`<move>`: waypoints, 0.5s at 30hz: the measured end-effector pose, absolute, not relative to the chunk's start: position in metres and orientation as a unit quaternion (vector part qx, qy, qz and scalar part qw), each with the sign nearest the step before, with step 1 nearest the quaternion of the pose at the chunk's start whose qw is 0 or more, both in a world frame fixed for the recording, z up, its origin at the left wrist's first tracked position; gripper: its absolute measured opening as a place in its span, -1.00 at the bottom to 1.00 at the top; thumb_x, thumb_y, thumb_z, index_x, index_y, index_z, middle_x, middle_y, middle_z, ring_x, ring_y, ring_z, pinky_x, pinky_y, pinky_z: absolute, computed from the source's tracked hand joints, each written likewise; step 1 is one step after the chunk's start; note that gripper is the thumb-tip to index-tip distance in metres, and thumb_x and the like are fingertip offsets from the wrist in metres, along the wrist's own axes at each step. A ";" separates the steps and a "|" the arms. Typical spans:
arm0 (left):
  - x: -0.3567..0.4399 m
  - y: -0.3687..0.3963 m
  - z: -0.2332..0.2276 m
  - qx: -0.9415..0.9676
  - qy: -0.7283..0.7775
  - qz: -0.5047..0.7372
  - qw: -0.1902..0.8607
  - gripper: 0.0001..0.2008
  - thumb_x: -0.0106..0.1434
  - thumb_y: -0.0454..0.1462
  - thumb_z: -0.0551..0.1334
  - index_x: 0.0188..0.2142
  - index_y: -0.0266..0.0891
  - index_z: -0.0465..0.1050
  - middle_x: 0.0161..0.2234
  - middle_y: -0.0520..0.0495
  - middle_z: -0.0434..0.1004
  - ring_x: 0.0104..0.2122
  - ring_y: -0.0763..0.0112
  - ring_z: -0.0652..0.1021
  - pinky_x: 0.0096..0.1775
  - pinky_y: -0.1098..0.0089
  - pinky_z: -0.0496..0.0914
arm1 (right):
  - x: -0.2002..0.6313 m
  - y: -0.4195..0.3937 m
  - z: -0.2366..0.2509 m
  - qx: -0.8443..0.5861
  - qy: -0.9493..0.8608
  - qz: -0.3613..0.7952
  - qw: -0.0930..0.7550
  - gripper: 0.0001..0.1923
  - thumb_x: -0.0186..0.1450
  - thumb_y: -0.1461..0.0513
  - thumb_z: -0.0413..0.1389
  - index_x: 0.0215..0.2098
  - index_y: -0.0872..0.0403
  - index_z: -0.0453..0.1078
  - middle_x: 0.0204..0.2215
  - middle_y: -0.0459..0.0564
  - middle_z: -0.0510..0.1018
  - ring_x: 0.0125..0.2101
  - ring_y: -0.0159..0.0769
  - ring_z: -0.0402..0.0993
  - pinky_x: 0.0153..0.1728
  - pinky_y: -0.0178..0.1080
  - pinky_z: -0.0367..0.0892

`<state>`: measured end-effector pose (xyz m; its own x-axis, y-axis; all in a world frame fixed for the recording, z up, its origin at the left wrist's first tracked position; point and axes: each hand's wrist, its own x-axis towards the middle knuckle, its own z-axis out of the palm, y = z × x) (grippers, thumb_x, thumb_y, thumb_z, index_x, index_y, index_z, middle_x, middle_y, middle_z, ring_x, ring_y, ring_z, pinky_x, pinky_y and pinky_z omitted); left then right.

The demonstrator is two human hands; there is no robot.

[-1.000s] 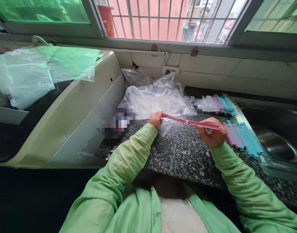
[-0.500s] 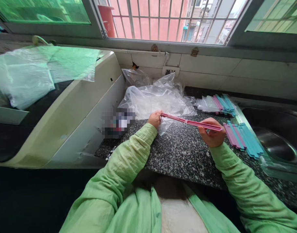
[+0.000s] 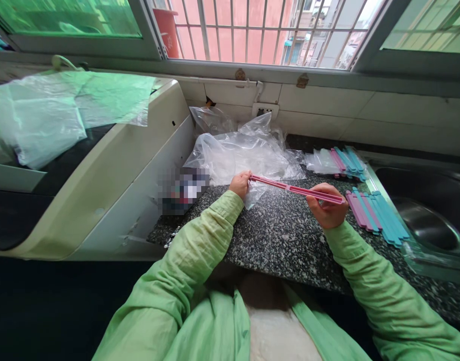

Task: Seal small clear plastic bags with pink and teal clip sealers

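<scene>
Gripping a long pink plastic sealing clip (image 3: pixel 295 189) at both ends above the speckled granite countertop (image 3: pixel 282 240) — left hand (image 3: pixel 240 184) pinching the far-left tip along with a clear plastic bag (image 3: pixel 257 193), right hand (image 3: pixel 327 208) clenched round the right end. Risking, likely, the thin film slipping free under an uneven squeeze — or bumping the pink and blue clips (image 3: pixel 376 213) lying just right.

1. The left hand (image 3: pixel 240 183) is pinching one end of a long pink clip (image 3: pixel 295 189), and a small clear bag (image 3: pixel 254 193) is hanging from that end.
2. The right hand (image 3: pixel 327 208) is gripping the clip's other end, at 3 o'clock from the left hand.
3. Loose pink and blue clips (image 3: pixel 376 214) are lying on the speckled counter (image 3: pixel 278 240), at 3 o'clock from the right hand.
4. Crumpled clear plastic (image 3: pixel 245 150) is sitting at 12 o'clock from the left hand.
</scene>
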<state>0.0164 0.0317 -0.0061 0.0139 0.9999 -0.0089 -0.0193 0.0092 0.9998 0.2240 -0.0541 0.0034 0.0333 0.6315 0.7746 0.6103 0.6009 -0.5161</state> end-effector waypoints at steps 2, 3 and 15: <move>0.016 0.032 -0.006 0.499 0.491 0.500 0.510 -0.66 0.20 -0.33 0.05 -0.70 -0.30 0.26 -0.70 0.10 0.17 -0.58 0.56 0.21 -0.41 0.52 0.18 | 0.224 -0.054 0.003 -0.444 -0.696 0.010 0.565 -0.94 0.08 0.25 0.11 -0.46 0.05 0.30 -0.56 -0.10 0.38 -0.58 -0.41 0.28 -0.60 -0.31 0.27; 0.016 0.032 -0.005 0.499 0.490 0.501 0.510 -0.66 0.19 -0.32 0.05 -0.70 -0.30 0.26 -0.70 0.10 0.17 -0.58 0.55 0.21 -0.40 0.52 0.18 | 0.225 -0.054 0.002 -0.441 -0.696 0.010 0.566 -0.94 0.08 0.25 0.12 -0.46 0.05 0.30 -0.56 -0.10 0.38 -0.58 -0.41 0.29 -0.60 -0.31 0.27; 0.017 0.033 -0.010 0.490 0.483 0.491 0.533 -0.64 0.18 -0.24 0.09 -0.71 -0.30 0.26 -0.74 0.11 0.10 -0.64 0.57 0.16 -0.50 0.50 0.13 | 0.225 -0.052 0.000 -0.432 -0.692 0.013 0.578 -0.95 0.08 0.27 0.12 -0.46 0.04 0.31 -0.57 -0.11 0.38 -0.59 -0.43 0.27 -0.62 -0.32 0.24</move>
